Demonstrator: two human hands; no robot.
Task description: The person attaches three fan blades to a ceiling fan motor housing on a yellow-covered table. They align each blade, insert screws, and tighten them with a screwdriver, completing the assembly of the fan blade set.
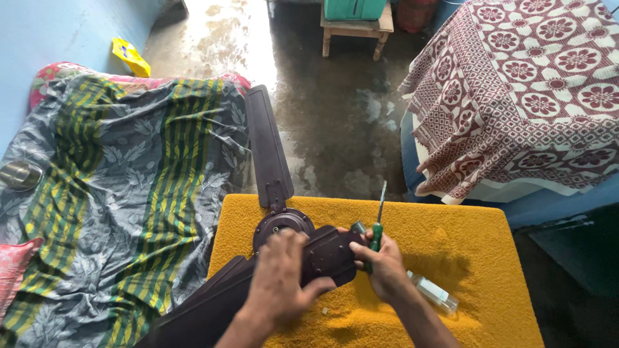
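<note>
Fingers (361, 248) grip green screwdriver (376, 233).

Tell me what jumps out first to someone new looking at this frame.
A dark brown ceiling fan lies on a mustard-yellow cloth at bottom centre, one blade pointing up the frame. The left hand presses on it, while the right hand grips a green-handled screwdriver. A red-and-white patterned cover fills the upper right.
</note>
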